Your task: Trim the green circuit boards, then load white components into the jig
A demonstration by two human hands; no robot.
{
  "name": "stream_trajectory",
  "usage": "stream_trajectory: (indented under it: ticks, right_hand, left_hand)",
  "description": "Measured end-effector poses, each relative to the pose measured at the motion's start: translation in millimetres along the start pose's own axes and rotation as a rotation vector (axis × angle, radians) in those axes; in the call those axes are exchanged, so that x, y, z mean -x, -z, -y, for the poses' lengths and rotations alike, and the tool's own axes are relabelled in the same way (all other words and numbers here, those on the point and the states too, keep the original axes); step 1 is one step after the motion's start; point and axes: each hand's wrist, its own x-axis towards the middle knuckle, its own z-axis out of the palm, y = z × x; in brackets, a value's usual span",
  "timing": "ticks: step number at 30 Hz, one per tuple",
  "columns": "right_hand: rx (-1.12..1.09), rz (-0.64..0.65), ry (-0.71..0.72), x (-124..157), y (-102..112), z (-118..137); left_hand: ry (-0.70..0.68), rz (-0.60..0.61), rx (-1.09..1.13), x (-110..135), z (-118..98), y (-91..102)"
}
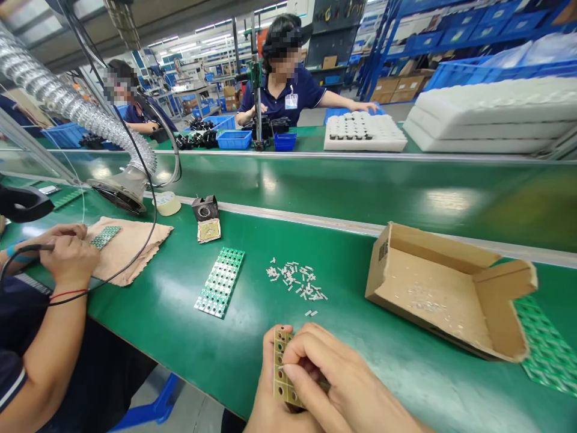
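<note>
Near the front edge of the bench, my left hand is closed around a perforated circuit board panel, its tan side facing up. My right hand lies over the panel and covers much of it. Its thumb and index finger pinch a tiny pale strip against the panel's face; only the tip of the strip shows. Beyond my hands is a loose pile of small metal strips, with a couple lying closer to me. To the left of the pile, a green circuit board panel rests flat on the bench.
An open cardboard box with small strips inside stands at right, beside green panels. At left, a co-worker's hands work over a cloth. A soldering tip cleaner, tape roll and fume hose are near.
</note>
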Motion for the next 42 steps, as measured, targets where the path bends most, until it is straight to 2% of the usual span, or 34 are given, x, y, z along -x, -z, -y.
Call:
stream_trajectory:
  ticks: [5,11,15,18,23,25,30,42]
  right_hand:
    - [0.015,-0.002,0.008,-1,-1,-3]
    - [-0.016,0.027,-0.019,2,-2,-4]
    - [-0.027,0.017,-0.015,4,-3,-6]
    - [-0.031,0.011,-0.001,3,-4,-8]
    - [-0.040,0.005,-0.011,4,-5,-7]
    - [-0.037,0.010,-0.008,4,-5,-7]
    - [-0.028,0.008,0.012,2,-5,-6]
    - [0.054,-0.051,0.087,3,-11,-7]
  left_hand:
    - [-0.010,-0.035,0.011,0,1,1.0]
    - [-0.033,-0.078,0.042,5,-8,-13.4]
    - [-0.145,-0.006,-0.128,9,-13,-19.1]
    - [-0.146,0.026,-0.176,12,-16,-23.4]
    - [-0.125,-0.152,-0.163,15,-22,-39.4]
    - [-0.150,-0.158,-0.167,16,-22,-42.7]
    - [-0.171,-0.055,-0.245,17,-23,-39.1]
    - [-0.145,-0.097,-0.306,16,-25,-38.7]
